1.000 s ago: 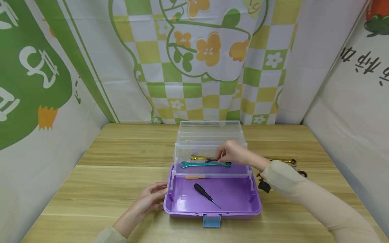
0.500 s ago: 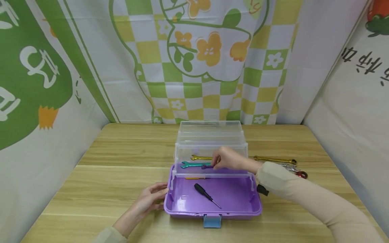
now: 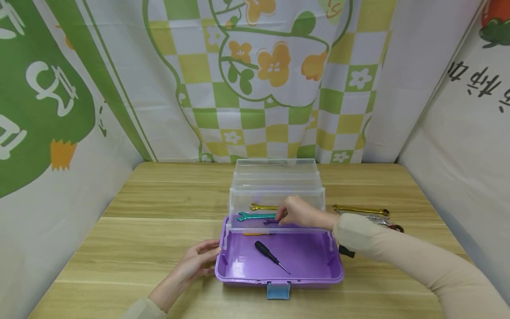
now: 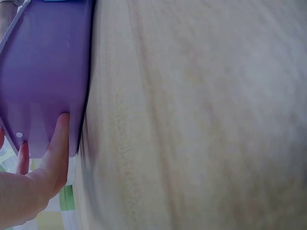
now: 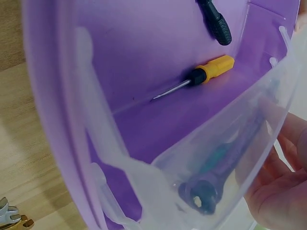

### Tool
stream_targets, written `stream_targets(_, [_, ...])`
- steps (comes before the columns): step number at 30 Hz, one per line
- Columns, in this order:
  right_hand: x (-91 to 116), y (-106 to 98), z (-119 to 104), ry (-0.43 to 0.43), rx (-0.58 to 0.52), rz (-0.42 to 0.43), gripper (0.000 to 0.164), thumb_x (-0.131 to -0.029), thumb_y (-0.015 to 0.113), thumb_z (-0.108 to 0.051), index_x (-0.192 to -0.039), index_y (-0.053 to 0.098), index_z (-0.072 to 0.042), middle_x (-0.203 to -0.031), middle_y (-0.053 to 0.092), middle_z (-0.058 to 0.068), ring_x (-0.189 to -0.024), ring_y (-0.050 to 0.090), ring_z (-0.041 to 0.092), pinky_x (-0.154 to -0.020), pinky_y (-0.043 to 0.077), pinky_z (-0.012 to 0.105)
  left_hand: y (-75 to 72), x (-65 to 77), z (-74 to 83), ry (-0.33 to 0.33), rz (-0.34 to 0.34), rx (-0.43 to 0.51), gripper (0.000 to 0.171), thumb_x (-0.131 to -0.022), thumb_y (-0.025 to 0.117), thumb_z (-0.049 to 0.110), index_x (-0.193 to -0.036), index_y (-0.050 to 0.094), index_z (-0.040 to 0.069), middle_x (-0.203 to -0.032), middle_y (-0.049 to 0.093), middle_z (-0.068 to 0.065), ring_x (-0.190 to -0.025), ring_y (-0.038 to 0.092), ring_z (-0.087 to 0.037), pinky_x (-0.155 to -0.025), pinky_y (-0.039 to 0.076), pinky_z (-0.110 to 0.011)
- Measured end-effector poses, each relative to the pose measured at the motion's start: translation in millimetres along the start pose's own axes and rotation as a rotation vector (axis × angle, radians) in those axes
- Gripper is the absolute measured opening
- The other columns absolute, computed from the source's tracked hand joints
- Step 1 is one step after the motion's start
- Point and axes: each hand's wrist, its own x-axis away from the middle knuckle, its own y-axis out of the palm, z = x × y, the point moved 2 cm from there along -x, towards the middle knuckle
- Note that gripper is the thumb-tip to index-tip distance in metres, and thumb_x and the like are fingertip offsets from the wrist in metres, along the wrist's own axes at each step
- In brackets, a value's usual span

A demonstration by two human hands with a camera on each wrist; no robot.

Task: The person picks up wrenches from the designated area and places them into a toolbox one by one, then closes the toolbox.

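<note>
An open purple toolbox (image 3: 311, 280) stands on the table, its clear trays (image 3: 255, 195) raised at the back. My left hand (image 3: 189, 263) rests against its left side; in the left wrist view, extended fingers (image 4: 58, 143) touch the purple wall. With my right hand (image 3: 300, 212) I pinch a purple wrench (image 3: 270, 221), held low in the front tray just in front of a teal wrench (image 3: 251, 216). The right wrist view shows the purple wrench's ring end (image 5: 201, 191) through the cloudy plastic. My fingers hide its middle.
Inside the box lie a black screwdriver (image 3: 266, 251) and a yellow-handled screwdriver (image 5: 218, 67). A gold wrench (image 3: 263, 207) shows in the tray behind. Right of the box lie another gold wrench (image 3: 360, 209), silver wrenches (image 3: 380, 218) and a red ring-ended tool (image 3: 396, 228), partly behind my sleeve.
My right hand has come down and toward me, carrying the purple wrench from behind the teal wrench to its near side. The left hand has stayed on the box.
</note>
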Motion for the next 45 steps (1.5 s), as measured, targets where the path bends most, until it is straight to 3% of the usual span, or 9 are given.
stream_targets(7, [-1.1, 1.8, -1.7, 0.032, 0.034, -0.007, 0.006, -0.070, 0.072, -0.006, -0.076, 0.070, -0.008, -0.075, 0.067, 0.000, -0.069, 0.060, 0.009, -0.061, 0.049, 0.015, 0.4, 0.2, 0.1, -0.005, 0.008, 0.000, 0.060, -0.082, 0.059, 0.020, -0.128, 0.032, -0.009, -0.125, 0.043, -0.023, -0.093, 0.057, -0.022, -0.080, 0.050, -0.041])
stream_targets(20, [-2.9, 1.4, -5.1, 0.016, 0.149, 0.009, 0.008, -0.071, 0.072, -0.011, -0.078, 0.070, -0.011, -0.080, 0.067, -0.002, -0.078, 0.061, 0.014, -0.067, 0.051, 0.024, 0.8, 0.5, 0.4, -0.004, 0.007, -0.006, 0.060, -0.083, 0.059, 0.020, -0.129, 0.032, -0.008, -0.126, 0.043, -0.023, -0.093, 0.058, -0.023, -0.080, 0.050, -0.041])
stream_targets(28, [-4.6, 2.7, -3.9, 0.061, 0.146, -0.006, 0.008, -0.072, 0.071, -0.011, -0.080, 0.071, -0.011, -0.081, 0.067, -0.002, -0.076, 0.060, 0.013, -0.062, 0.051, 0.024, 0.8, 0.3, 0.1, -0.008, 0.005, -0.001, 0.061, -0.083, 0.059, 0.020, -0.128, 0.032, -0.009, -0.125, 0.043, -0.022, -0.092, 0.058, -0.022, -0.079, 0.051, -0.041])
stream_targets(38, [-2.8, 1.5, -6.5, 0.046, 0.162, -0.026, 0.011, -0.075, 0.069, -0.011, -0.086, 0.070, -0.009, -0.086, 0.067, 0.001, -0.083, 0.061, 0.017, -0.072, 0.051, 0.028, 0.6, -0.5, 0.3, -0.005, 0.010, -0.005, 0.060, -0.083, 0.059, 0.020, -0.128, 0.032, -0.009, -0.125, 0.044, -0.022, -0.092, 0.057, -0.022, -0.079, 0.050, -0.041])
stream_targets(45, [-1.4, -3.0, -0.4, 0.023, 0.071, -0.002, 0.011, -0.076, 0.067, -0.009, -0.086, 0.069, -0.007, -0.083, 0.067, 0.001, -0.076, 0.060, 0.013, -0.065, 0.050, 0.021, 1.0, -1.0, -0.2, -0.007, 0.010, -0.006, 0.060, -0.083, 0.059, 0.020, -0.128, 0.032, -0.009, -0.125, 0.043, -0.023, -0.093, 0.058, -0.023, -0.080, 0.050, -0.042])
